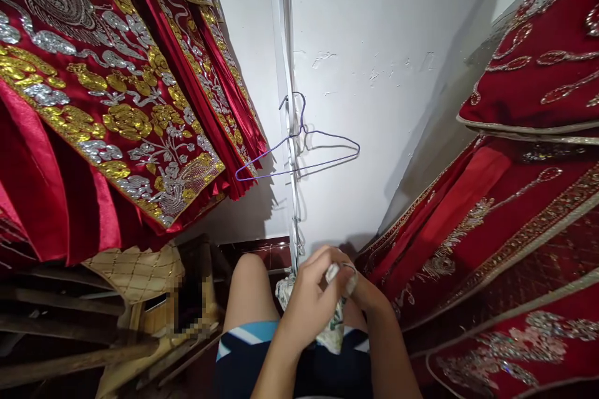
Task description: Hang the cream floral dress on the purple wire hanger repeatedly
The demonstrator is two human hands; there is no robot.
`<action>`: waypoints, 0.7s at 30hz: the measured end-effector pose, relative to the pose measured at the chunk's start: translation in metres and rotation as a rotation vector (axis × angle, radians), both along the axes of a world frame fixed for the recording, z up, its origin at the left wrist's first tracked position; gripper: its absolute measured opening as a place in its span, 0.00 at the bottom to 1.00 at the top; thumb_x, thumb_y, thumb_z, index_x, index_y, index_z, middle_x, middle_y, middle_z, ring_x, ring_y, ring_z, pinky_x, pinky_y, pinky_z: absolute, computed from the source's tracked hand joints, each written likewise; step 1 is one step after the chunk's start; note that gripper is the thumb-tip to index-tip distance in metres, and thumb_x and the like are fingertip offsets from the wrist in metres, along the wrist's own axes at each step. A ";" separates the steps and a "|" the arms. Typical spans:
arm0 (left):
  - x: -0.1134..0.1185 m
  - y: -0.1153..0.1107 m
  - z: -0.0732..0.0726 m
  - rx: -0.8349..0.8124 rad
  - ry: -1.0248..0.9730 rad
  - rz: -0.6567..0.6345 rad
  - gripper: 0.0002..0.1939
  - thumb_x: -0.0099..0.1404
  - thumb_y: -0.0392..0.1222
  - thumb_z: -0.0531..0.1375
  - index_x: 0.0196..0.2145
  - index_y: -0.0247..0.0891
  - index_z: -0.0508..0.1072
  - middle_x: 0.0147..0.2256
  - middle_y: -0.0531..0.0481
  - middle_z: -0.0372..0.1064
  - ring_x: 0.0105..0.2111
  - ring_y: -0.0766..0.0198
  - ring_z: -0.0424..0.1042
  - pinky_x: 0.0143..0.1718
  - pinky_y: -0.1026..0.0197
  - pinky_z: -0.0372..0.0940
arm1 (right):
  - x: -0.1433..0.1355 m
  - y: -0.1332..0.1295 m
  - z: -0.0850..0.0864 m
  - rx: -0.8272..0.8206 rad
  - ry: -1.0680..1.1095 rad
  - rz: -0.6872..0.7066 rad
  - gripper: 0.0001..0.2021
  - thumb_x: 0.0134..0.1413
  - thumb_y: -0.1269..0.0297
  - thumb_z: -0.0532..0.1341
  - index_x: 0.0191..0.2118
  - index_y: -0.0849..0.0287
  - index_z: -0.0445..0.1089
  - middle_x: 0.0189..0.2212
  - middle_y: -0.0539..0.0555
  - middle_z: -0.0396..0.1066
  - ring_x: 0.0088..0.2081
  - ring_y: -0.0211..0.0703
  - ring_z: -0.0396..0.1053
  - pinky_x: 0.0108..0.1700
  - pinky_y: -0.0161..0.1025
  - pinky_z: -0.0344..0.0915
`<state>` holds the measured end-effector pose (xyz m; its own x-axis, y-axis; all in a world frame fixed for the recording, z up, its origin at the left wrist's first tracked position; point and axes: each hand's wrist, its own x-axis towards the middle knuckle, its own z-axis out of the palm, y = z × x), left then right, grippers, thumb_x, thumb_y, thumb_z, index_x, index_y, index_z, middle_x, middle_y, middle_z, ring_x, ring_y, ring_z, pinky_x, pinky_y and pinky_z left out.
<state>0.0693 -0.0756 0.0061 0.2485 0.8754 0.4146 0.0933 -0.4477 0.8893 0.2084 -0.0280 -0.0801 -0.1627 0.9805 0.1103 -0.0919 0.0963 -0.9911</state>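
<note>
Both of my hands are close together above my lap, at the lower middle of the view. My left hand (314,293) is closed, its fingers curled in a pinch over a light cloth with a green leafy pattern (333,335). Part of this cloth hangs below the hand, and another bunch shows to its left. My right hand (359,287) meets the left one from the right, closed on a whitish end of the same cloth. The left hand partly covers its fingers.
A purple wire hanger (322,165) hangs from a white vertical strip (286,43) on the wall. Red embroidered garments (126,118) hang at the left, and more beaded red garments (496,243) at the right. Wooden furniture (70,305) with a gold cloth (140,271) stands lower left.
</note>
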 end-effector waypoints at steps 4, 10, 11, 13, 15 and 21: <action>-0.014 0.006 -0.003 -0.021 0.016 0.096 0.10 0.73 0.45 0.56 0.39 0.39 0.75 0.38 0.46 0.73 0.41 0.59 0.71 0.45 0.60 0.63 | -0.002 -0.007 0.012 -0.290 0.207 0.297 0.31 0.57 0.30 0.55 0.35 0.55 0.76 0.28 0.56 0.72 0.33 0.51 0.70 0.41 0.51 0.71; -0.043 0.020 -0.022 -0.187 -0.038 0.084 0.25 0.75 0.57 0.49 0.65 0.47 0.59 0.53 0.45 0.71 0.57 0.55 0.67 0.61 0.53 0.56 | -0.006 -0.011 0.024 -0.147 0.296 0.420 0.30 0.45 0.32 0.67 0.38 0.57 0.77 0.33 0.57 0.74 0.35 0.49 0.70 0.38 0.43 0.69; -0.048 0.021 -0.029 -0.206 0.005 0.041 0.27 0.76 0.59 0.46 0.64 0.45 0.60 0.53 0.44 0.71 0.57 0.54 0.66 0.62 0.52 0.56 | -0.004 -0.010 0.028 -0.104 0.281 0.462 0.29 0.40 0.35 0.71 0.36 0.58 0.77 0.32 0.55 0.73 0.32 0.45 0.69 0.34 0.40 0.67; -0.059 0.021 -0.044 -0.231 0.157 -0.119 0.31 0.74 0.64 0.42 0.56 0.40 0.70 0.47 0.44 0.73 0.50 0.52 0.69 0.56 0.52 0.61 | 0.004 -0.005 0.042 -0.040 0.210 0.550 0.27 0.34 0.42 0.76 0.32 0.60 0.75 0.27 0.51 0.69 0.26 0.38 0.63 0.28 0.35 0.62; -0.072 0.019 -0.059 -0.236 0.347 -0.274 0.34 0.72 0.67 0.44 0.40 0.36 0.76 0.36 0.45 0.73 0.39 0.55 0.70 0.45 0.56 0.66 | 0.016 0.002 0.066 0.015 0.090 0.595 0.23 0.34 0.49 0.78 0.29 0.61 0.73 0.22 0.47 0.65 0.23 0.33 0.58 0.25 0.32 0.57; -0.136 0.021 -0.053 -0.119 0.856 -0.105 0.25 0.70 0.62 0.54 0.29 0.38 0.74 0.27 0.49 0.74 0.30 0.58 0.72 0.53 0.51 0.63 | 0.039 0.045 0.131 0.299 -0.317 0.278 0.08 0.50 0.61 0.70 0.29 0.61 0.76 0.27 0.54 0.75 0.30 0.44 0.70 0.31 0.37 0.65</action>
<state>-0.0664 -0.0543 -0.0467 0.5144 0.8564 -0.0447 0.7149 -0.3995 0.5739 0.2477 0.0172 0.0511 -0.4832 0.8286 0.2827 0.1459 0.3946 -0.9072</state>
